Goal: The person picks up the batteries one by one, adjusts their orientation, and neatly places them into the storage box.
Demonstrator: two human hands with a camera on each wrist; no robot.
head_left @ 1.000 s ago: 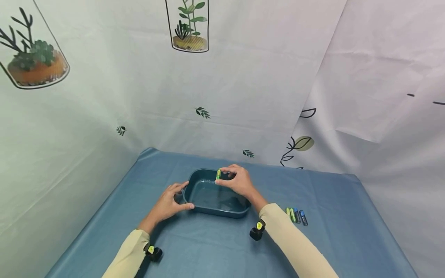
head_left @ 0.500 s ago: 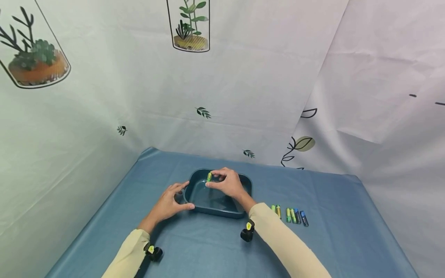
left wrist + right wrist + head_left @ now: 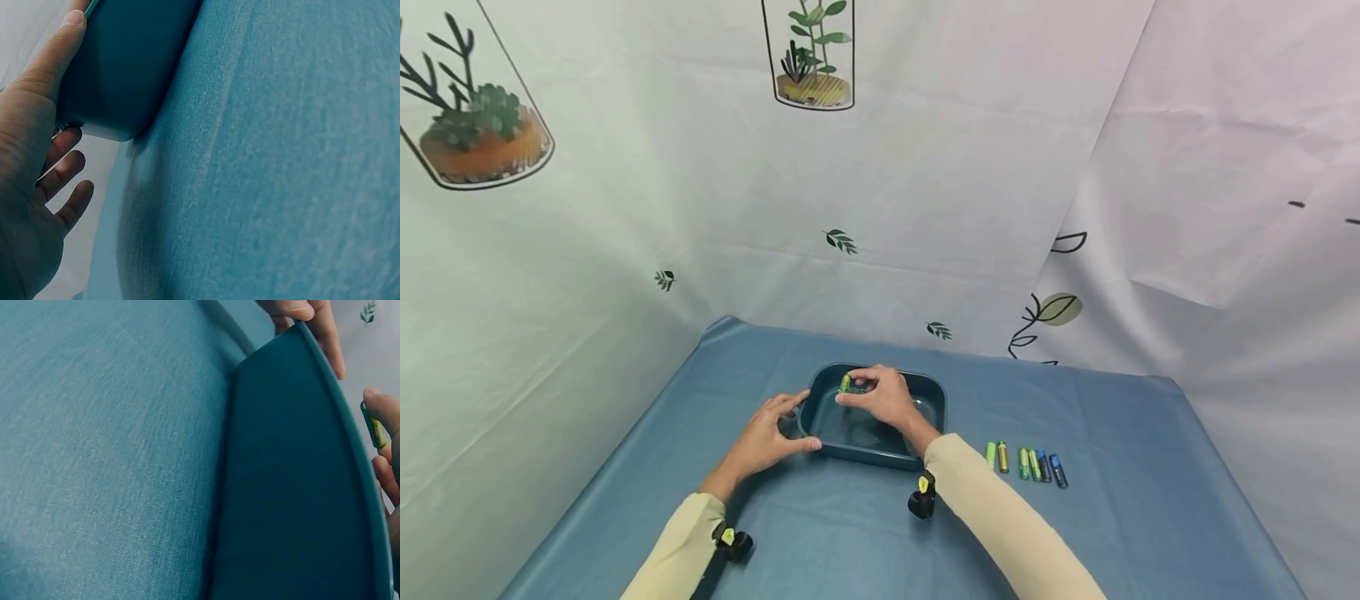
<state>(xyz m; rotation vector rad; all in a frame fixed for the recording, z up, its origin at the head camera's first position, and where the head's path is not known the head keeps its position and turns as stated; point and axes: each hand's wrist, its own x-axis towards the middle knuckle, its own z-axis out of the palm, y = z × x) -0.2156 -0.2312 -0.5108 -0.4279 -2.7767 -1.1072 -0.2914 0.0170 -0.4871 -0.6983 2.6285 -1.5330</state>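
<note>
Right grip pinching one battery, left hand touching one dish, apparently six batteries nearby

Batteries on the cloth, right of the dish

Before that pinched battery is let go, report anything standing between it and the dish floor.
Apart from the right grip pinching it, nothing visible stands between the battery and the dish floor. The left grip is at the dish's left side; the right hides some floor.
</note>
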